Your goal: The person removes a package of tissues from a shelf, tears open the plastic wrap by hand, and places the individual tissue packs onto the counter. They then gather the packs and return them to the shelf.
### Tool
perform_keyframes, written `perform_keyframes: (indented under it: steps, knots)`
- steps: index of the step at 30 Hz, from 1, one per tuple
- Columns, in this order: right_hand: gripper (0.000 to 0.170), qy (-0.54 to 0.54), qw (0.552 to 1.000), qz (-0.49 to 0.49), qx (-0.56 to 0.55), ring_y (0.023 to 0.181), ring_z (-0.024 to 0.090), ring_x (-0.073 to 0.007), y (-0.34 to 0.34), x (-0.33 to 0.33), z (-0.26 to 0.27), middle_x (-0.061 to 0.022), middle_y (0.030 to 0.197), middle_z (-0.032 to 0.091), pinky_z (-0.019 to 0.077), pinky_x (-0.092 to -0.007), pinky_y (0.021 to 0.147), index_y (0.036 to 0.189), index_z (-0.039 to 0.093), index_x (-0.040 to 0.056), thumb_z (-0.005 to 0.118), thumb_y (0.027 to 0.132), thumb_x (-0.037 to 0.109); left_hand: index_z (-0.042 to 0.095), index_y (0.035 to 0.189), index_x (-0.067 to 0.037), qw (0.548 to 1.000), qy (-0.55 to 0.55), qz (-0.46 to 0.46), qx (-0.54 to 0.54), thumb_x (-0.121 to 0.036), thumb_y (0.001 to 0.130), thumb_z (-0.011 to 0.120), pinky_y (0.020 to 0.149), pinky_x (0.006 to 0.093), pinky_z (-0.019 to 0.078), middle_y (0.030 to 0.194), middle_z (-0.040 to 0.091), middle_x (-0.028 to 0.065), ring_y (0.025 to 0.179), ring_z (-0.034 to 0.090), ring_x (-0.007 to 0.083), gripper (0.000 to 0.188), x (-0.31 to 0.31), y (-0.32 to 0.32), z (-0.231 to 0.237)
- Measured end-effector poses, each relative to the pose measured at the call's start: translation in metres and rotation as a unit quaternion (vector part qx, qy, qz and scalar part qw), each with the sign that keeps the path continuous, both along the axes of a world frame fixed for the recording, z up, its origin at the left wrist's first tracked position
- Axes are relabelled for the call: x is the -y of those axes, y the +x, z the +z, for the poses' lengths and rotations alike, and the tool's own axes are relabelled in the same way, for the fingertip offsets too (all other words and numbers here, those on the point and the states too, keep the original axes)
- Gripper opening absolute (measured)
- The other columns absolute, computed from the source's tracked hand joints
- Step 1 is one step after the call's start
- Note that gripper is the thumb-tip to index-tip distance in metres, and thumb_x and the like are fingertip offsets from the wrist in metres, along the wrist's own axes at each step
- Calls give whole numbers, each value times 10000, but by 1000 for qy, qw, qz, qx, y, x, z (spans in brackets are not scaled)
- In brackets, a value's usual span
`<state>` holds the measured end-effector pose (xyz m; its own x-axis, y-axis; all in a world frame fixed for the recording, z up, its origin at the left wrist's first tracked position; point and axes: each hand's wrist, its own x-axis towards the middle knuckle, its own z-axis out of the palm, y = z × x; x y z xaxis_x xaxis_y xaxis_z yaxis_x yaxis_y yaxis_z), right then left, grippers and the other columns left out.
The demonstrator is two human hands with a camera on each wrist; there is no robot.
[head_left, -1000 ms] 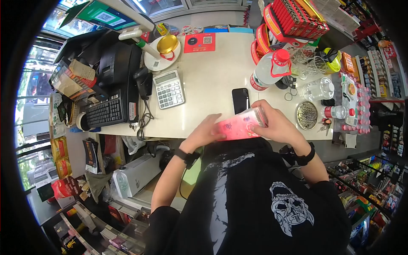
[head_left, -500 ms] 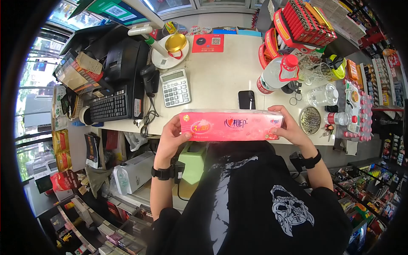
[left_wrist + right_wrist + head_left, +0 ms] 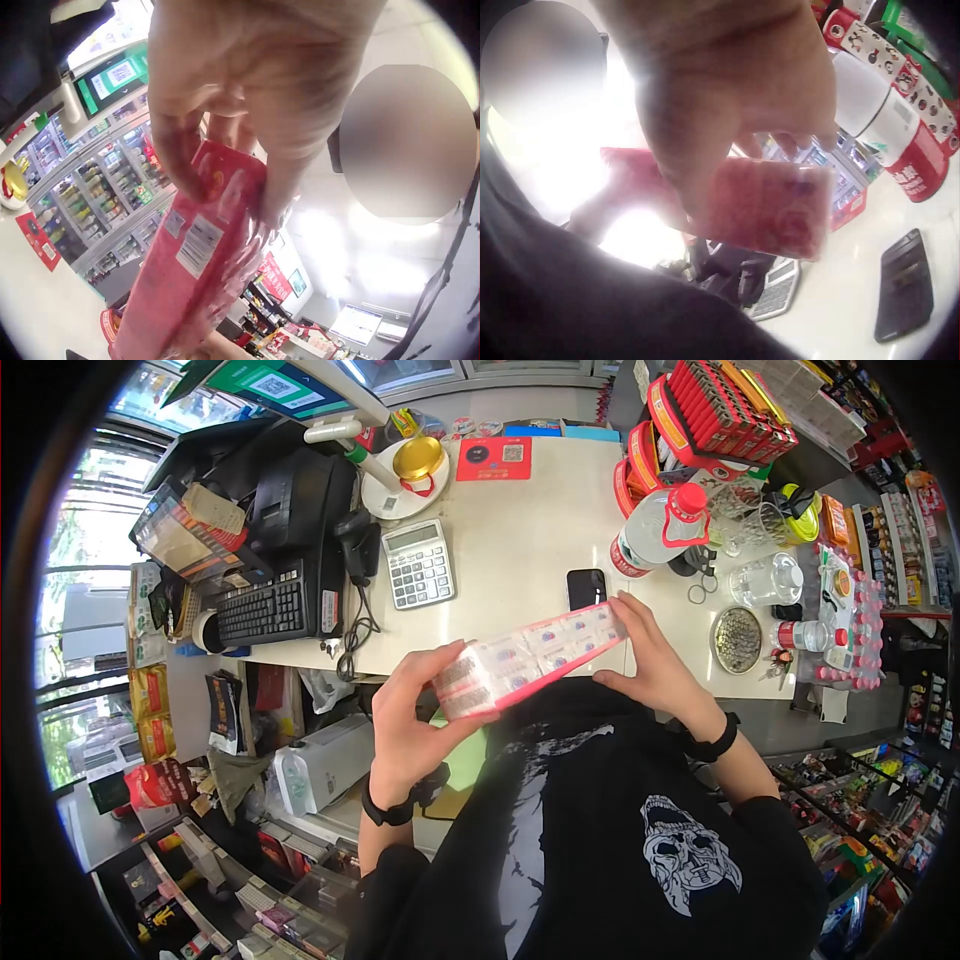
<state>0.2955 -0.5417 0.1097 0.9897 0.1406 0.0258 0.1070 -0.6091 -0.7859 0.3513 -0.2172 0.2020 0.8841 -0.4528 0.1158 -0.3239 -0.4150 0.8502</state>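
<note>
Turned since the earlier frame, the pink pack now slants, showing wrapped packets. Left hand: thumb and fingers clamped round its left end. Pack: held up at the counter's near edge. Right hand: thumb and fingers apart, fingertips touching the right end. Turning: done; pack not set down; remainder undeterminable.

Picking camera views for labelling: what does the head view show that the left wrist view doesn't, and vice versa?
Head only: the keyboard, the calculator and the skull print on the shirt.

Left wrist only: the white printed label on the pack's pink side and the ceiling lights.

Both: the left hand gripping the pink pack, the green QR screen and the red QR card on the counter.
</note>
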Motion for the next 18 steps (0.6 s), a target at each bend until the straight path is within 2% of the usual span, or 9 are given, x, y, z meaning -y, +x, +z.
perform_keyframes:
  steps: [2, 3, 6, 7, 10, 13, 18]
  knots:
    - [917, -5, 998, 29, 54, 1390, 459, -428, 3, -10, 9, -232, 1535, 394, 434, -462, 1135, 1530, 386, 39, 888, 781, 201, 596, 1343, -10, 997, 43, -19, 64, -7, 646, 936, 903, 351, 570, 1155, 717, 157, 1092, 706, 246, 776, 6, -2, 21]
    - [918, -7, 996, 43, 82, 1378, 472, -426, 6, -15, 14, -229, 1525, 409, 440, -464, 1128, 1526, 400, 39, 894, 770, 201, 599, 1295, -31, 997, 34, -26, 68, -6, 638, 934, 902, 364, 567, 1175, 727, 188, 1103, 706, 275, 738, 9, -3, 25]
    - [878, 54, 974, 100, 193, 1328, 519, -403, 11, -31, 42, -222, 1486, 463, 470, -474, 1085, 1479, 469, 44, 907, 732, 193, 580, 1273, -36, 985, -19, -65, 156, -12, 665, 926, 911, 372, 565, 1247, 714, 201, 1122, 698, 308, 700, 21, -2, 21]
    - [836, 81, 963, 101, 237, 1238, 584, -389, 11, -37, 52, -204, 1411, 545, 500, -473, 1026, 1429, 516, 39, 914, 710, 196, 561, 1235, -45, 984, 8, -77, 161, -18, 681, 921, 924, 392, 565, 1262, 709, 210, 1135, 690, 336, 661, 25, -2, 26]
    - [815, 111, 946, 113, 284, 1166, 625, -389, 11, -48, 68, -188, 1346, 596, 523, -463, 980, 1400, 526, 24, 918, 709, 208, 607, 1192, -53, 986, -5, -73, 149, -23, 695, 902, 881, 386, 590, 1303, 690, 169, 1122, 684, 352, 579, 32, -5, 22]
    - [812, 121, 958, 107, 237, 1158, 641, -377, 15, -51, 71, -185, 1334, 614, 542, -437, 951, 1391, 534, 17, 925, 706, 214, 603, 1173, -54, 992, -23, -62, 112, -56, 714, 915, 903, 388, 591, 1323, 677, 171, 1144, 686, 355, 556, 33, -7, 17]
    - [802, 148, 969, 110, 163, 1175, 645, -366, 15, -47, 71, -184, 1340, 614, 549, -428, 960, 1393, 539, 34, 924, 708, 194, 601, 1158, -54, 991, -22, -50, 119, -114, 703, 946, 919, 388, 591, 1312, 679, 192, 1147, 695, 349, 575, 37, -10, 19]
